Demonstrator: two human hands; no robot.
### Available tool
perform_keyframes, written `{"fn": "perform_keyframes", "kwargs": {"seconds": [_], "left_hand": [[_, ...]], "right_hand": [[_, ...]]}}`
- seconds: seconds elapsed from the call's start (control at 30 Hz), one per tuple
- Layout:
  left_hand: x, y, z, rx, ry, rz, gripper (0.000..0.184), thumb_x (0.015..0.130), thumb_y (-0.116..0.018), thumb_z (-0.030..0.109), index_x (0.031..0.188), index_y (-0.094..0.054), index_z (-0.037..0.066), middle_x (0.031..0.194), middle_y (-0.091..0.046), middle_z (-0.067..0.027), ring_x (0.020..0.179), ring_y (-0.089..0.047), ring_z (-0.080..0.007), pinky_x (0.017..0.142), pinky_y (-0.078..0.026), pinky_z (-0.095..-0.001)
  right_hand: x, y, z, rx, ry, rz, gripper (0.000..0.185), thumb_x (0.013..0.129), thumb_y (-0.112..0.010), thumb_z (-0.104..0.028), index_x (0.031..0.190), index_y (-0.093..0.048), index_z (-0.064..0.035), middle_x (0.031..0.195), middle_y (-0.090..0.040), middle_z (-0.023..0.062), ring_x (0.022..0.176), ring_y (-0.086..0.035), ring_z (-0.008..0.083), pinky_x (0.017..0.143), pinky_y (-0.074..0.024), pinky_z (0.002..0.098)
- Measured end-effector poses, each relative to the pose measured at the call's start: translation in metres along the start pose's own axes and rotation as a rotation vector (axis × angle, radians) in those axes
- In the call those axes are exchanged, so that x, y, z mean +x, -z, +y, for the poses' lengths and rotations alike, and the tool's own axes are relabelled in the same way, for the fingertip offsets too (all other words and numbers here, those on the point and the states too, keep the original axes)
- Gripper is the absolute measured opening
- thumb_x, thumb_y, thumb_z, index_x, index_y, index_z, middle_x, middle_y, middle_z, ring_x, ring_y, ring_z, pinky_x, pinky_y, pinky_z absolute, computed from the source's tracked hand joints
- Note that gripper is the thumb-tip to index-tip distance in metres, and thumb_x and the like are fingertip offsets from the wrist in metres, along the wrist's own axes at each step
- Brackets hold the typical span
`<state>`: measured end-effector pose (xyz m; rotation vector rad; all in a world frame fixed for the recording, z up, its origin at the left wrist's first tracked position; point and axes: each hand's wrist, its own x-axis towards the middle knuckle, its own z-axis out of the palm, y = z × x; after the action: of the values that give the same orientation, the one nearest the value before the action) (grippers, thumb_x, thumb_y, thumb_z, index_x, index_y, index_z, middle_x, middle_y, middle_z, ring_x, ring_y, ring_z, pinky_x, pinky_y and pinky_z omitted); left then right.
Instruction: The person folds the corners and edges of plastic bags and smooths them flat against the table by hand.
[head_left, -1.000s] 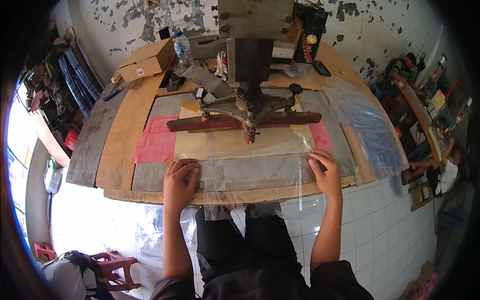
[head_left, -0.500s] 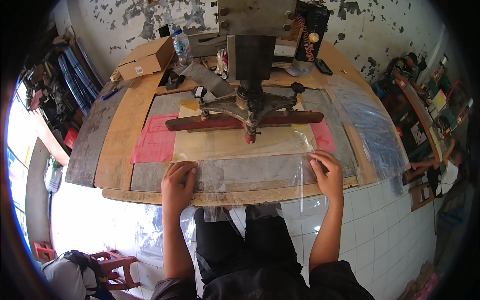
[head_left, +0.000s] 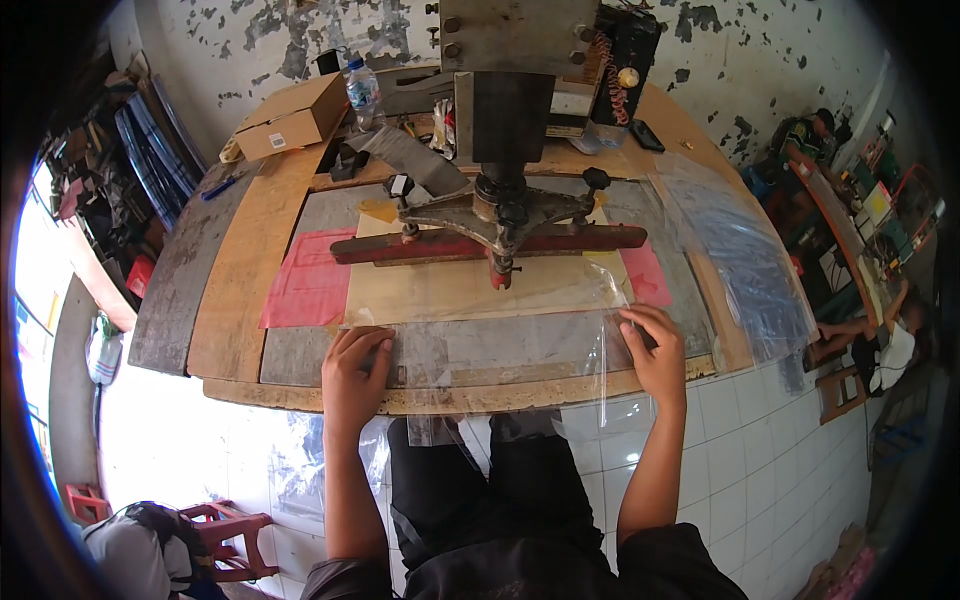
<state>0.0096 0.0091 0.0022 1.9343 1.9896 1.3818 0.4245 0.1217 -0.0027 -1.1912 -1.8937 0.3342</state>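
A clear plastic sheet [head_left: 500,345] lies across the front of the machine bed and hangs over its front edge. My left hand [head_left: 357,362] is at the sheet's left side, fingers and thumb closed on its edge. At the right side, my right hand [head_left: 655,345] pinches the opposite edge between thumb and fingers. Beyond the sheet, a press head with a long red bar [head_left: 580,237] stands over a yellowish sheet [head_left: 440,290]. Pink pieces [head_left: 305,280] show at both ends of it. The bar's underside is hidden.
A stack of clear plastic sheets [head_left: 745,260] lies on the right of the table. Behind the press are a cardboard box [head_left: 290,115], a water bottle [head_left: 363,92] and a phone [head_left: 647,134]. Other people sit at the far right; a red stool [head_left: 235,535] stands lower left.
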Motion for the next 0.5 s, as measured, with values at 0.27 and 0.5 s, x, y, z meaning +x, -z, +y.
{"fn": "perform_keyframes", "kwargs": {"seconds": [0.27, 0.5], "left_hand": [[0.0003, 0.0011, 0.0012, -0.001, 0.01, -0.006, 0.013, 0.096, -0.071, 0.006, 0.105, -0.078, 0.001, 0.108, -0.078, -0.0105, 0.102, -0.071, -0.0316, 0.092, -0.056, -0.0421], [0.0002, 0.0007, 0.0007, -0.008, 0.016, -0.005, 0.012, 0.096, -0.071, 0.007, 0.104, -0.078, 0.001, 0.107, -0.077, -0.0109, 0.101, -0.071, -0.0314, 0.092, -0.056, -0.042]], "right_hand": [[0.0, -0.0002, -0.0004, 0.001, 0.0, 0.002, 0.023, 0.098, -0.076, -0.015, 0.115, -0.079, -0.0007, 0.119, -0.077, 0.0154, 0.115, -0.071, 0.0336, 0.103, -0.0537, 0.0421], [-0.0001, 0.0, -0.0014, -0.011, -0.006, 0.004, 0.022, 0.098, -0.076, -0.015, 0.115, -0.079, -0.0009, 0.119, -0.077, 0.0153, 0.115, -0.071, 0.0335, 0.102, -0.0539, 0.0422]]}}
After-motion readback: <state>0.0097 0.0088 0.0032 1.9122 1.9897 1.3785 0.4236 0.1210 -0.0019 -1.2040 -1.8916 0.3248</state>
